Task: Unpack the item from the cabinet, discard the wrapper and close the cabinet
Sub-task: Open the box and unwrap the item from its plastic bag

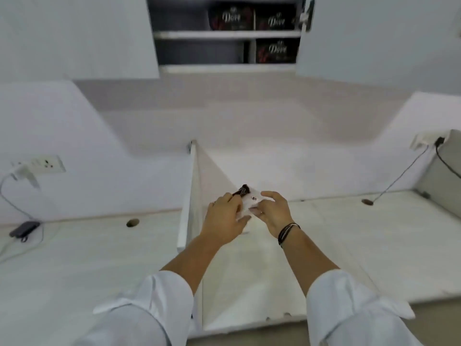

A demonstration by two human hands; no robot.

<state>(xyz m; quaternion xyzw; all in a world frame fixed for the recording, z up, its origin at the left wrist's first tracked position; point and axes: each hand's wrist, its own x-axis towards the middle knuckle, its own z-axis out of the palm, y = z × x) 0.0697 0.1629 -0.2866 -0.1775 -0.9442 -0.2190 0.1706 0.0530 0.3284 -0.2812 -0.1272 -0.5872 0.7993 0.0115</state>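
Note:
Both hands hold one small item above the white desk. It is a white bar [252,199] with a dark wrapper [241,191] peeled back at its far left end. My left hand [225,216] grips the wrapper side, my right hand [273,211] pinches the white bar. The overhead cabinet [224,68] stands open at the top of the view, its door [374,38] swung out to the right. Three dark Dove boxes [275,49] sit on its two shelves.
A white upright divider panel [193,191] splits the desk just left of my hands. A wall socket with charger [37,166] and a dark device [23,229] lie at the left. Another socket with cables [426,141] and a grey box [446,168] are at the right.

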